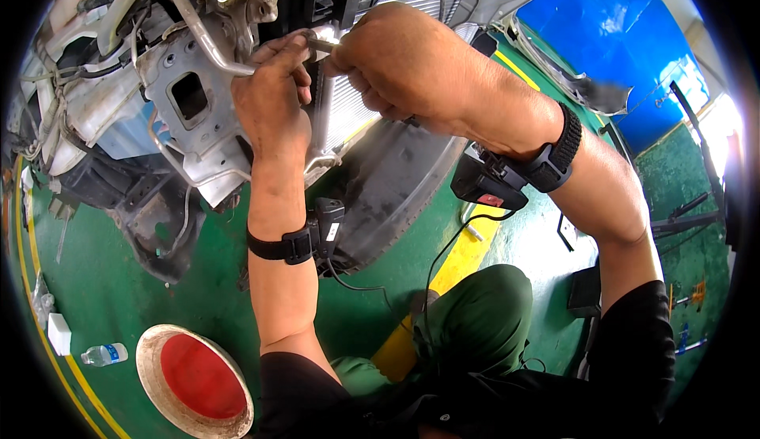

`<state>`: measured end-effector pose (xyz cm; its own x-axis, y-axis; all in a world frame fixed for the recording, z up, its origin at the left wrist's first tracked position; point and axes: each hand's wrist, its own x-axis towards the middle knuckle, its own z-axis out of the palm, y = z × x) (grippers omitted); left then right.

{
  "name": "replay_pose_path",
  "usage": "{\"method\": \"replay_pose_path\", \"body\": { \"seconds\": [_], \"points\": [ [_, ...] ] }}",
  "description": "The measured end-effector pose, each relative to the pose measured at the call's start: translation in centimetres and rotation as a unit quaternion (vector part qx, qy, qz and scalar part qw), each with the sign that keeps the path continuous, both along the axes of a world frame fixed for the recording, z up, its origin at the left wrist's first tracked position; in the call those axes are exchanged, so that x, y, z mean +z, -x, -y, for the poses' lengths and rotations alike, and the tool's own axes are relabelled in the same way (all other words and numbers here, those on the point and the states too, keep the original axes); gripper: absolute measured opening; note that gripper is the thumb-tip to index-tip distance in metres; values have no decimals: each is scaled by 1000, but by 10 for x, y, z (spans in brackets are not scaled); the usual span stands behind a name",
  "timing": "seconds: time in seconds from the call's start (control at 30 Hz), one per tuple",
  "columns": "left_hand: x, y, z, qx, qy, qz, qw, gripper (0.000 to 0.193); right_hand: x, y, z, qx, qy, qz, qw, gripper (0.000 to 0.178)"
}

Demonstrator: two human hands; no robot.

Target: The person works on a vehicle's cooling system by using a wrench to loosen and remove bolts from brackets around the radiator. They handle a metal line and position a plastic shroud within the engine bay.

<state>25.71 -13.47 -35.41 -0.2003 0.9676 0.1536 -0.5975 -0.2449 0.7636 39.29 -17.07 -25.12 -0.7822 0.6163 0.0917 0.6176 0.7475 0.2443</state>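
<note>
My left hand (271, 98) is closed at the front end of a partly dismantled car, its thumb and fingers pinching a short, slim metal piece (321, 45). Close beside it on the right, my right hand (404, 63) forms a fist around the other end of that piece. What else this fist may hold is hidden by its back. Both hands are in front of the silvery finned radiator (344, 110), at its left edge. A bent metal pipe (198, 31) passes just left of my left fingers, above a grey bracket plate (170, 83) with a square hole.
A dark curved plastic part (388, 186) lies below the radiator. On the green floor stand a round tub (150, 360) with a red inside, a clear bottle (104, 354) and a white block (59, 334). Cables hang from black devices (491, 178) strapped to my wrists.
</note>
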Motion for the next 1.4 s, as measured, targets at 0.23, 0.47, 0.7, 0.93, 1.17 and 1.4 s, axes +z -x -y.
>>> {"method": "replay_pose_path", "body": {
  "seconds": [0.23,0.47,0.7,0.93,1.17,1.4],
  "points": [
    [-2,-1,-2,4,-11,-14,1000,19,0,-5,8,26,6,-38,999,11],
    [-2,-1,-3,13,-19,-32,999,20,-9,1,9,-52,-60,3,997,24],
    [-3,-2,-3,18,-25,-40,999,20,-7,-4,14,5,-35,-56,998,29],
    [1,0,0,10,-16,-34,999,19,-20,-3,13,20,-137,-61,988,4],
    [-2,-1,0,17,-23,-66,997,19,-18,-4,19,37,-100,-56,993,6],
    [1,0,-2,4,-15,-42,999,19,-16,9,28,-133,99,-231,959,20]
  ]
}}
